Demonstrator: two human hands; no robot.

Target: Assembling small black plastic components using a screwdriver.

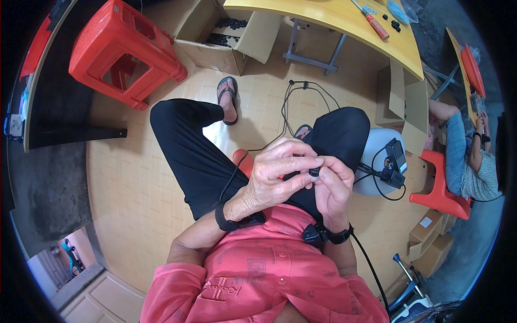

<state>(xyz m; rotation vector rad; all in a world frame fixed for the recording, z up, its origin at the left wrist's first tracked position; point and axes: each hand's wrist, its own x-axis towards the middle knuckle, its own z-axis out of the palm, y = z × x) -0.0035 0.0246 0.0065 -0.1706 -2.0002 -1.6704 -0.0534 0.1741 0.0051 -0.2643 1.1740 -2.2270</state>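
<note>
Left hand [277, 168] and right hand [334, 191] jointly pinch a small black part [314, 172] over the black trousers [200, 159], probably held close so both can steady it. Far off, left of centre, an open carton [207, 58] holds black pieces [231, 23], perhaps to keep them together.

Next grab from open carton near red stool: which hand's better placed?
Left hand, probably: the carton lies ahead-left, closer to it than to the right hand. Both hold the small black part, so left must let go first.
</note>
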